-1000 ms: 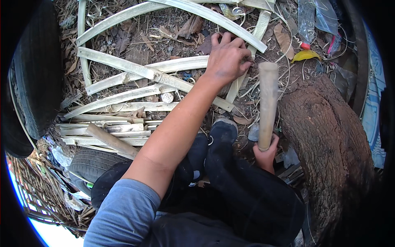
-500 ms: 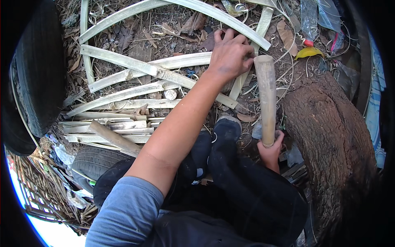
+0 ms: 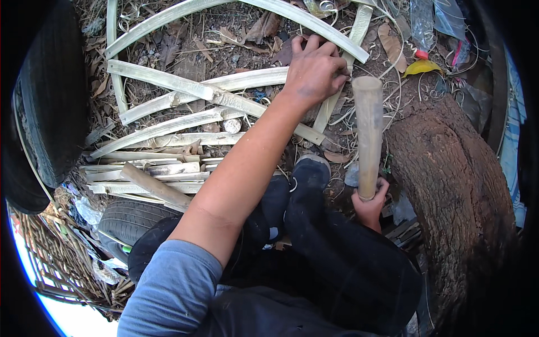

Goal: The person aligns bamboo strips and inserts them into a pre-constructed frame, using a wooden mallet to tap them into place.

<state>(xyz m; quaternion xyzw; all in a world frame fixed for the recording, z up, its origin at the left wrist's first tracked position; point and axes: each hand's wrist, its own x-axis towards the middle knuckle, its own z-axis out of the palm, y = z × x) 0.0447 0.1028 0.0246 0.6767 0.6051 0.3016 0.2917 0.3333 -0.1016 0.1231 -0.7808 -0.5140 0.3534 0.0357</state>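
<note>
My left hand [image 3: 315, 70] is stretched out to the far middle, fingers bent down and thumb tucked in. It is closed over a pale split bamboo strip [image 3: 241, 80] that runs in under the palm; the exact grip is hidden. Just beyond the fingertips curves another strip [image 3: 303, 22]. At right, my right hand [image 3: 370, 206] is wrapped around the lower end of a thick round wooden pole [image 3: 368, 137]. That pole stands upright, its flat top end toward me; whatever lies below the hand cannot be seen.
More split strips [image 3: 168, 174] are stacked at left beside a short round stick [image 3: 154, 185] and a tyre [image 3: 132, 222]. A large rough log [image 3: 449, 163] stands at right. Plastic bottles and a yellow leaf [image 3: 422, 68] lie far right, among curled shavings. Larger tyres [image 3: 53, 101] edge the left.
The pole's top end has shifted slightly right. Both hands keep nearly the same places, and the strips lie almost as before.
</note>
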